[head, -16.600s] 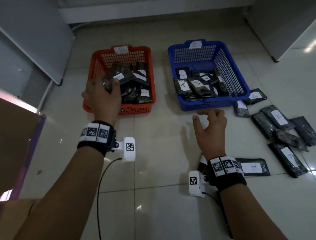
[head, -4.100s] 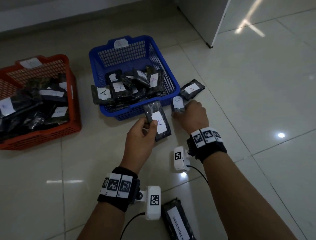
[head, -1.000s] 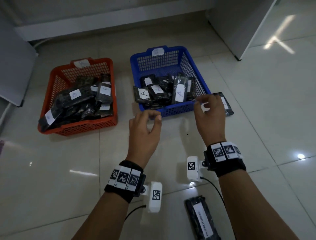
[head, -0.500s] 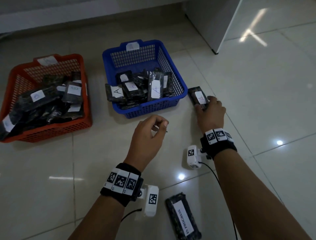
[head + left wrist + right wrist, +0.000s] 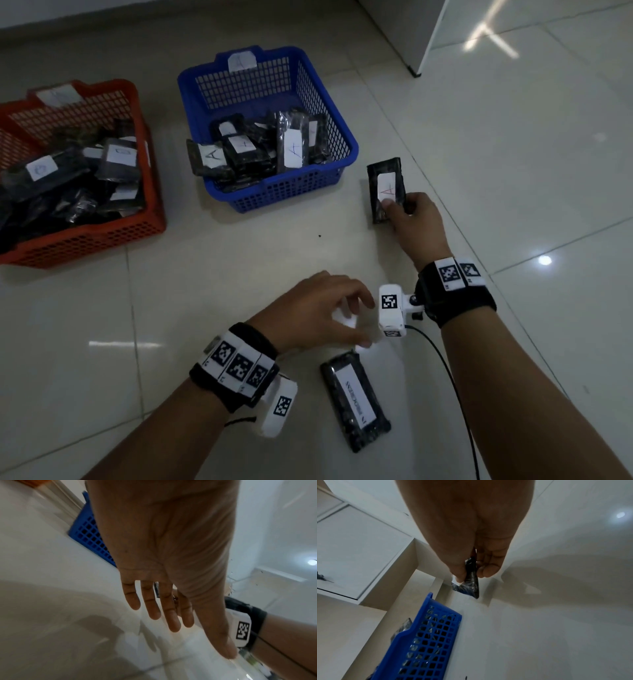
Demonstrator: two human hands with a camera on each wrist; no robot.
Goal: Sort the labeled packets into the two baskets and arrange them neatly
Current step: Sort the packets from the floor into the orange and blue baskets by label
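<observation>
On the left of the tiled floor [image 5: 513, 171] stands the red basket [image 5: 102, 236], heaped with black labeled packets. Beside it, the blue basket [image 5: 274, 195] holds packets marked A. The left hand [image 5: 318, 311] hovers with fingers [image 5: 154, 608] straight and slightly spread, holding nothing, above a packet lettered lengthwise [image 5: 354, 401]. The right hand [image 5: 416, 222] pinches an A-labeled packet [image 5: 385, 181] between thumb and fingers [image 5: 488, 570], just right of the blue basket.

An indoor room with a glossy tiled floor [image 5: 513, 171], plain white walls and a white cabinet [image 5: 421, 31].
</observation>
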